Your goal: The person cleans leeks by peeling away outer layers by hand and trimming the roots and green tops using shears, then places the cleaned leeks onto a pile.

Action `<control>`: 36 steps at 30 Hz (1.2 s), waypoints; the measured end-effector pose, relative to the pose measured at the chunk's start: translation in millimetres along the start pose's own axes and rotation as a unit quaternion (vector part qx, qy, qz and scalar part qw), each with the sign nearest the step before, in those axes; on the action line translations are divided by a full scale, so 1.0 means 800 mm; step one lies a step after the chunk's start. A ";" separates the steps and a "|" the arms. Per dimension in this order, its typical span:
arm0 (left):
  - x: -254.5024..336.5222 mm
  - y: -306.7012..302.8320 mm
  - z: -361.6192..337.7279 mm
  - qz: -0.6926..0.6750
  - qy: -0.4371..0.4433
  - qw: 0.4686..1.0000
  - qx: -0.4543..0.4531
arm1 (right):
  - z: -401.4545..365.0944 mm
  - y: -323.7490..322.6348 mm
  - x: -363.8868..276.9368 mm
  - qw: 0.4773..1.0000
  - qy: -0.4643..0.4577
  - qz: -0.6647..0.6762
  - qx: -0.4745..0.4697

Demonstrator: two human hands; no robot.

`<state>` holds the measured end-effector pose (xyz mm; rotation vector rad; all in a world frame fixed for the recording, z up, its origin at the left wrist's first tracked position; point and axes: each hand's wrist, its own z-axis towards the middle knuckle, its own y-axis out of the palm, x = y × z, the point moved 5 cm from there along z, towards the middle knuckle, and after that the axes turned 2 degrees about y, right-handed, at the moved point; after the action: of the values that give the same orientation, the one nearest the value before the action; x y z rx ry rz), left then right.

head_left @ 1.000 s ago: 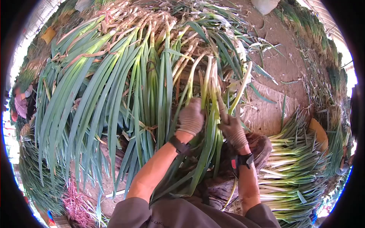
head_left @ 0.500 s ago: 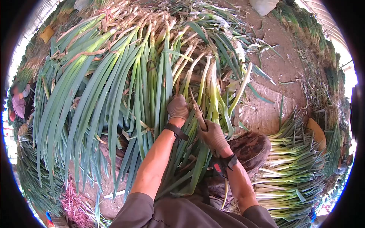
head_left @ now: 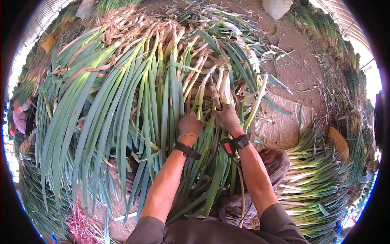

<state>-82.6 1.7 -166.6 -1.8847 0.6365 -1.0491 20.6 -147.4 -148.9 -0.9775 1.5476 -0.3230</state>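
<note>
While left hand curls low at scallions (finger pinch hidden, cannot tell), right hand has fingers closed round brown stick, pointing up among stems. Step looks like working between stalks; next move calls for steady control.

Green onions (pale-stalked, dark-leaved) lie side by side, roots away, leaves nearer.

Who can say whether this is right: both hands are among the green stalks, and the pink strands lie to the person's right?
The side is wrong: in the head view, the pink strands lie to the person's left. The left hand and right hand are among the green stalks.
</note>
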 end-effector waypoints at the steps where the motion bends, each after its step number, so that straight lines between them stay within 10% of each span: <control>1: 0.000 0.001 -0.001 0.001 0.002 1.000 -0.007 | 0.009 -0.002 0.001 1.000 -0.001 0.003 0.007; 16: 0.070 0.051 -0.049 0.031 0.137 0.987 -0.081 | -0.051 -0.038 -0.013 0.987 0.004 0.158 -0.041; 23: 0.033 -0.168 0.009 0.120 0.092 0.928 0.341 | -0.130 -0.009 -0.033 0.980 -0.025 0.121 -0.154; 29: -0.041 -0.128 0.127 0.156 -0.014 0.963 0.219 | -0.161 0.000 -0.049 0.975 -0.020 0.150 -0.162; 36: -0.032 -0.155 -0.039 0.042 0.126 0.987 0.092 | -0.205 -0.029 -0.069 0.974 -0.066 0.159 -0.147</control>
<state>-119.6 68.7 -61.5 -1.5673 0.7286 -1.2576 -124.6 -173.7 -55.1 -0.9354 1.6267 0.1995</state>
